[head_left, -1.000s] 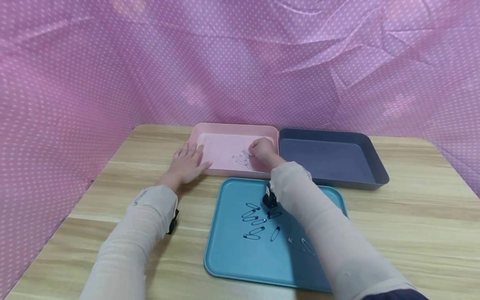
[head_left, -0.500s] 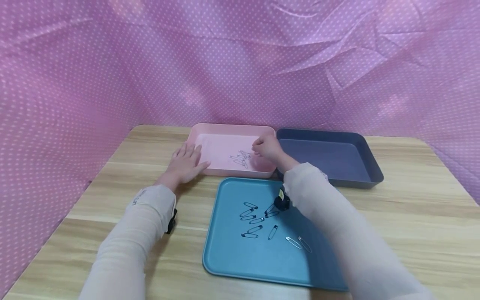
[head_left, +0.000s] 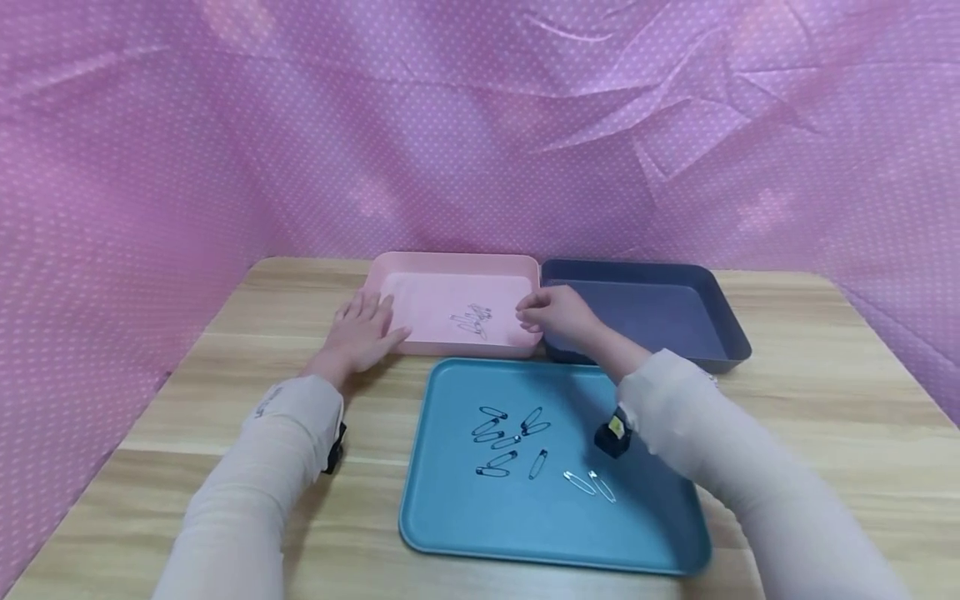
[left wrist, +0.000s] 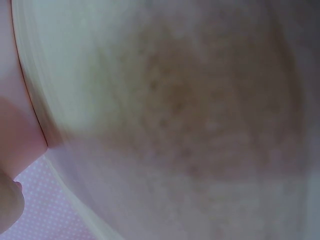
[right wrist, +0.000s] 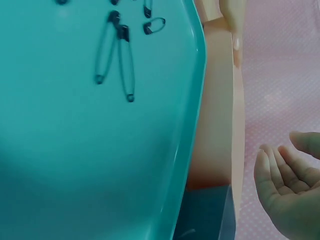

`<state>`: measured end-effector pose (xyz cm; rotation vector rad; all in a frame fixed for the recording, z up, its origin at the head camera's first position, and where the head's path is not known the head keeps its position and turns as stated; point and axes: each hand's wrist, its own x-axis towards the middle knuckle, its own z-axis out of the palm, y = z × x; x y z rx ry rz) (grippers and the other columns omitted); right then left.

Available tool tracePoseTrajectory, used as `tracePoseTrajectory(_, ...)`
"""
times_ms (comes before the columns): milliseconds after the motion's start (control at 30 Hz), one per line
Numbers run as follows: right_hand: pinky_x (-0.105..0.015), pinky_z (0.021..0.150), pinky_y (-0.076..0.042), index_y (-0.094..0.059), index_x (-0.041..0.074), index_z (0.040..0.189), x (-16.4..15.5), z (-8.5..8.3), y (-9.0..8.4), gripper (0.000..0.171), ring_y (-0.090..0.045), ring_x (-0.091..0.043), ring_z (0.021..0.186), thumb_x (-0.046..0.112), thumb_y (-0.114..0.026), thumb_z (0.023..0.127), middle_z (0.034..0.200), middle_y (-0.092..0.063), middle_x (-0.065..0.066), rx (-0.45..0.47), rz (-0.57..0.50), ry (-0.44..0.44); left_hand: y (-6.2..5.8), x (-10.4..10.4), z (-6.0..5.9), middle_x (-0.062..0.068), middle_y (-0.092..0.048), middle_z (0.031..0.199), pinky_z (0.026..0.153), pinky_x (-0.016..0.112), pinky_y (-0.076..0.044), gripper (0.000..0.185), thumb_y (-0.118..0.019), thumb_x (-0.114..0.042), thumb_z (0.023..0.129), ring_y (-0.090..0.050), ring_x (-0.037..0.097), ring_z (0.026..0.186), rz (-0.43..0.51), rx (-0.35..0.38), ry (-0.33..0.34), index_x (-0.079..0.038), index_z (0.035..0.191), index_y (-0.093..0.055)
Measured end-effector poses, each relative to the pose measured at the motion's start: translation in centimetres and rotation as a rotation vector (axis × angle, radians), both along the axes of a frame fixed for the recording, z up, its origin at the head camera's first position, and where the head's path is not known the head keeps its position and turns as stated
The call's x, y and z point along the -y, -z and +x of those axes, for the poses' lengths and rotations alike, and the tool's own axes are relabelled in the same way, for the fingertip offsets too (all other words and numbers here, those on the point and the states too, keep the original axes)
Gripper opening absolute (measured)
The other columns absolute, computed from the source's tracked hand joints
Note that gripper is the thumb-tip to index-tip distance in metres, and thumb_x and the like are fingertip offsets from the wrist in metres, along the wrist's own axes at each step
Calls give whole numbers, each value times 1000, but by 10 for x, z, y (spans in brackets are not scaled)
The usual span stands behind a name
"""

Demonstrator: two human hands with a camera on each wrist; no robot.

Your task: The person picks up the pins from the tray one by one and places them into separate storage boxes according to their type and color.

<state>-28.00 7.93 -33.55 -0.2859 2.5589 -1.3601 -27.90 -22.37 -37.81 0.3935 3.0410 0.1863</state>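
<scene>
Pins [head_left: 471, 320] look mid-sort: some in pink tray [head_left: 435, 292], others on blue tray [head_left: 495, 521]. Our right hand [head_left: 564, 315] hovers empty, fingers loosely bent; left hand [head_left: 358, 337] splayed at pink tray. Next we'd likely need a fine pinch over blue tray.

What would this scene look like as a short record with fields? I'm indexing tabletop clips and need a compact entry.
Left hand: at the near left corner of the pink tray, fingers spread
Right hand: by the pink tray's right edge, fingers loosely curled, holding nothing visible
Blue tray: nearest the person, with safety pins scattered on it
Pink tray contents: one small cluster of pins
Dark tray: right of the pink tray
Surface: wooden table
Backdrop: pink dotted cloth
</scene>
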Motion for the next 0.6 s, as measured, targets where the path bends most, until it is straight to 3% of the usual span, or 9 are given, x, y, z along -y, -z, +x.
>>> tracePoseTrajectory(233,-38,83,-42,-59,5,103,-19,27,-6,25,-57,-18,83,21,-57,84,94,-61,-7,7,6,-26,1,1,-1,21,-2,141,99,50,0,78,-17,-60,85,6,37,126,-8,-11,1,-3,138,-9)
tracePoseTrajectory(600,-39,79,-43,-58,-2,103,-53,70,1,31,-57,-23,83,21,-58,83,92,-61,-14,20,-54,-119,0,-1,0,20,-2,141,99,49,2,73,-22,-54,88,7,37,126,-2,-3,-11,-4,138,-7)
